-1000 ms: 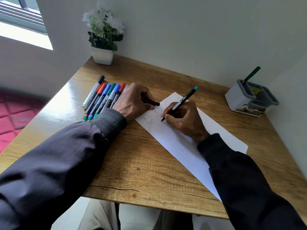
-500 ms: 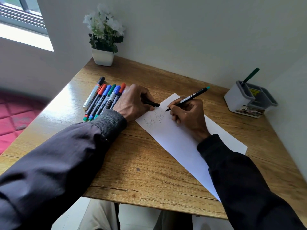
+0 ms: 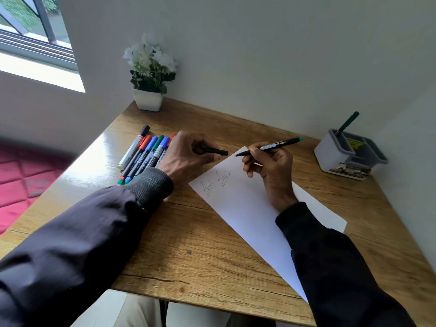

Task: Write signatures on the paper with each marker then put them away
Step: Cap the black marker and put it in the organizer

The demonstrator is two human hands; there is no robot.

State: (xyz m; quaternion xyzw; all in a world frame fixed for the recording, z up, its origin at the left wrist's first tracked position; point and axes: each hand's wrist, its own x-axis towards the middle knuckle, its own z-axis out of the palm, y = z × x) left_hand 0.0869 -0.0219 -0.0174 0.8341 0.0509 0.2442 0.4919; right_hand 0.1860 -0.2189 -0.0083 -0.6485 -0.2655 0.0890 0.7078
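Right hand (image 3: 269,166) grip: fingers curled round slim black marker with teal end (image 3: 274,145), held mid-barrel. Long axis near level, tip points left at the left hand, teal end right and slightly up. Tip sits by far corner of white paper sheet (image 3: 247,215); contact unclear. Left hand (image 3: 186,154) grip pinches black marker cap (image 3: 215,151), pointing right. Two scribbled signatures (image 3: 215,184) on the paper. Row of coloured markers (image 3: 144,156) lies on wooden surface (image 3: 188,256) beside left hand. Grey organiser (image 3: 335,154) far right holds green pen (image 3: 348,122).
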